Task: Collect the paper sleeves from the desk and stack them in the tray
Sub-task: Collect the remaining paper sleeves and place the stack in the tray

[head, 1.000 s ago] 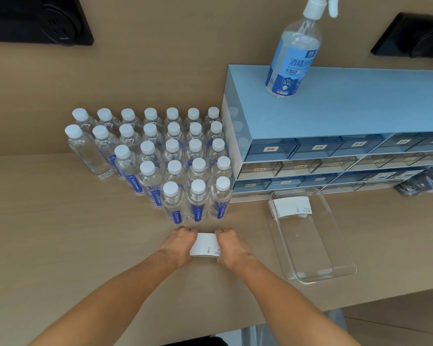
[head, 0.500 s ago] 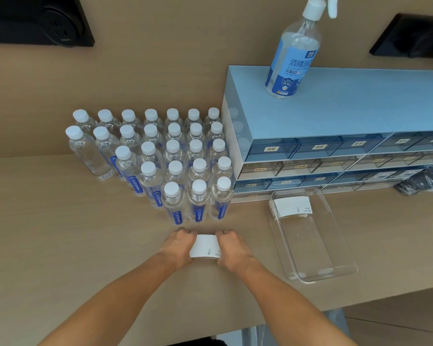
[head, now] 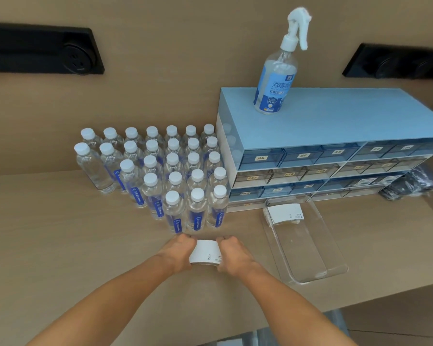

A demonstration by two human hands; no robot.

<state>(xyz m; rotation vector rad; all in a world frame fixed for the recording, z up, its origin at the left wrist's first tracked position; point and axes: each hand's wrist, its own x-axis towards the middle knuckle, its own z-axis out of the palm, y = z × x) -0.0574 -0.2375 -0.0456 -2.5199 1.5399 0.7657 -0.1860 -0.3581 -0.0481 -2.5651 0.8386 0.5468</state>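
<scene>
A small stack of white paper sleeves (head: 206, 253) lies on the wooden desk in front of the water bottles. My left hand (head: 177, 250) presses against its left end and my right hand (head: 233, 253) against its right end, both curled around the stack. To the right stands a clear plastic tray (head: 320, 274). Another pile of white sleeves (head: 284, 214) rests at the tray's far end; the near part of the tray holds nothing.
Several rows of water bottles (head: 175, 181) stand just beyond my hands. A blue drawer cabinet (head: 335, 156) sits behind the tray with a spray bottle (head: 276, 81) on top. A black bag (head: 415, 183) lies at the far right. The desk's front edge runs near my forearms.
Both hands stay clamped on the ends of the sleeve stack in the same spot; the view has only shifted slightly.
</scene>
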